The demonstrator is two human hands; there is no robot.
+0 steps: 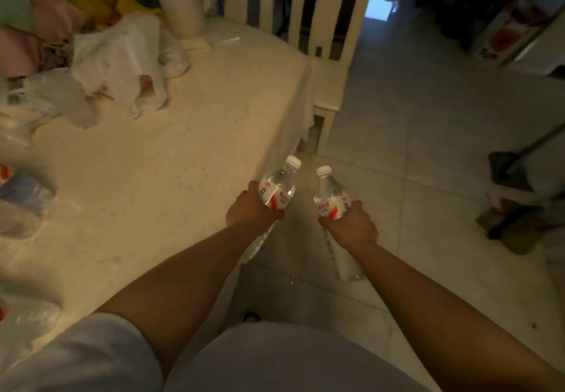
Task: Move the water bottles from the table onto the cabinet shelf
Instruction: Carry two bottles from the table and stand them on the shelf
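Beyond counter (pixel 171 159) right edge, over floor, left hand (pixel 249 209) gripping water bottle (pixel 279 185), right hand (pixel 351 223) gripping second water bottle (pixel 330 196), caps upward.

Crumpled plastic bags (pixel 119 61), perhaps a broom (pixel 516 162)

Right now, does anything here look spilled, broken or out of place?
Nothing spilled or broken. Each hand, left and right, grips a capped bottle held off the table's edge. Crumpled bags clutter the table's far side.
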